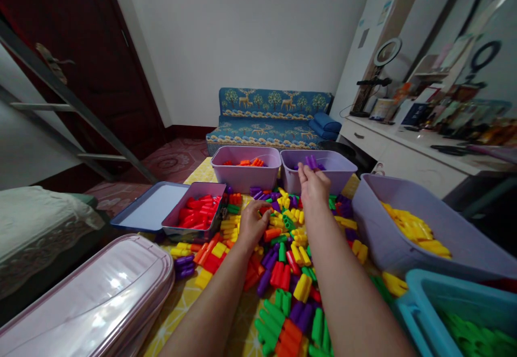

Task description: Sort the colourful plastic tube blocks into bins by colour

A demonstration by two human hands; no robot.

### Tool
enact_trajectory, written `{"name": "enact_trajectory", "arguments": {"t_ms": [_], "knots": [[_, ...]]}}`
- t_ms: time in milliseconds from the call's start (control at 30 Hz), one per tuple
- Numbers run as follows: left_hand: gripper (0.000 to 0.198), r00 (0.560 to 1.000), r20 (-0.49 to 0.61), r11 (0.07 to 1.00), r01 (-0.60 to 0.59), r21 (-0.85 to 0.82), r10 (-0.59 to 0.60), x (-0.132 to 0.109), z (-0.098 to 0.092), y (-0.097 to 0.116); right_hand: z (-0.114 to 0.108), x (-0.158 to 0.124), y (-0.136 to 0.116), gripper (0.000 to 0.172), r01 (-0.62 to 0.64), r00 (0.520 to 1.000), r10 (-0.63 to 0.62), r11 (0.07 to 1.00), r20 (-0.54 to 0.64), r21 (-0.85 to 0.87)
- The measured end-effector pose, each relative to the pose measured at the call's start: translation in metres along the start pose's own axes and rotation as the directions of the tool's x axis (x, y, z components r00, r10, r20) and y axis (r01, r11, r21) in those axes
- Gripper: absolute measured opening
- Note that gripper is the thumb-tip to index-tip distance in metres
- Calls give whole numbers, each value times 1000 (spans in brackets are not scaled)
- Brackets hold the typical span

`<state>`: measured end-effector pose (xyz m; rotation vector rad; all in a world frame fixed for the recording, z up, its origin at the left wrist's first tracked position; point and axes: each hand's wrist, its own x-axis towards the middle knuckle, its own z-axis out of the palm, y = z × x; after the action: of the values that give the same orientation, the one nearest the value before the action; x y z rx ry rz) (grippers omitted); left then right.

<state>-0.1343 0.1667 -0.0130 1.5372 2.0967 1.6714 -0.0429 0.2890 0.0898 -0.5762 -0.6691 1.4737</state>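
Many plastic building blocks of joined tubes, in red, orange, yellow, green and purple, lie heaped on the table. My right hand [315, 186] reaches over the near rim of the back-right lilac bin [293, 179], fingers closed on a purple block [311, 162]. Other purple blocks lie inside that bin, partly hidden by the hand. Down at the heap, my left hand [252, 222] has its thumb and forefinger curved and apart. A bit of red block [265, 210] shows between them; whether they touch it is unclear. An orange block [272, 234] lies just right of this hand.
Beside it stands a lilac bin [245, 177] with orange blocks. A tin [193, 234] holds red ones, its blue lid [147, 206] alongside. At right are a bin [379, 238] of yellow blocks and a turquoise bin [424, 298] of green ones. Pink lids [92, 298] lie left.
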Motion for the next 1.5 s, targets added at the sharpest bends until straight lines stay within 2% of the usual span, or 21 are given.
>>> {"name": "enact_trajectory", "arguments": {"t_ms": [67,133,233,333,400,467,533,633,733,800,833,867,933,1033,1133,1200,1300,1400,1467,1500], "knots": [[14,1000,2,1000,4,7,-4,0,0,0,4,2,3,34,14,999,-15,1000,49,9],[15,1000,7,1000,3,21,-3,0,0,-1,-3,-4,8,38,10,995,-7,999,103,-33],[15,1000,19,999,-2,50,1,0,0,0,-35,-19,12,50,25,993,1,975,118,-221],[15,1000,22,998,-3,66,1,-1,0,2,-78,-30,11,56,123,992,-105,868,65,-480],[15,1000,23,998,-3,69,2,-1,0,3,-104,-36,6,55,182,981,-181,753,67,-632],[16,1000,26,998,-3,67,1,-1,0,2,-123,-46,-2,55,215,974,-198,638,112,-739],[16,999,36,998,1,65,-3,-1,0,2,-132,-63,-16,57,251,967,-169,523,190,-815],[15,999,48,998,12,66,-16,-1,0,1,-139,-105,-40,61,356,934,-100,316,343,-879],[14,999,50,998,18,65,-22,0,-1,0,-158,-160,-55,76,475,880,-50,51,473,-878],[15,998,56,998,21,67,-25,1,-1,1,-181,-195,-54,86,588,806,8,-122,592,-800],[15,998,58,997,20,69,-24,1,-1,1,-193,-209,-50,83,635,766,31,-190,642,-748],[15,998,60,997,19,69,-23,1,-1,1,-204,-219,-45,77,650,747,46,-256,663,-715],[16,998,57,998,19,66,-23,1,-1,1,-216,-226,-34,78,648,738,61,-342,672,-680],[16,998,50,998,22,51,-25,0,-1,0,-205,-207,-20,94,666,726,66,-317,684,-675],[16,999,47,999,26,23,-27,-1,-1,-1,-173,-169,-11,91,593,788,-11,-255,615,-764],[18,998,43,999,39,4,-39,-1,0,-1,-152,-145,-5,88,574,808,-54,-147,586,-805],[21,998,47,999,48,-5,-48,-1,0,2,-126,-116,7,84,528,848,-111,95,518,-844],[25,997,59,998,59,-1,-58,-1,-2,6,-106,-101,13,77,475,872,-41,311,488,-823],[26,996,58,997,72,-8,-72,-1,-3,8,-101,-100,9,69,474,853,47,350,520,-808],[26,995,59,997,75,-10,-75,-1,-3,8,-102,-103,4,65,491,842,61,324,535,-809]]}}
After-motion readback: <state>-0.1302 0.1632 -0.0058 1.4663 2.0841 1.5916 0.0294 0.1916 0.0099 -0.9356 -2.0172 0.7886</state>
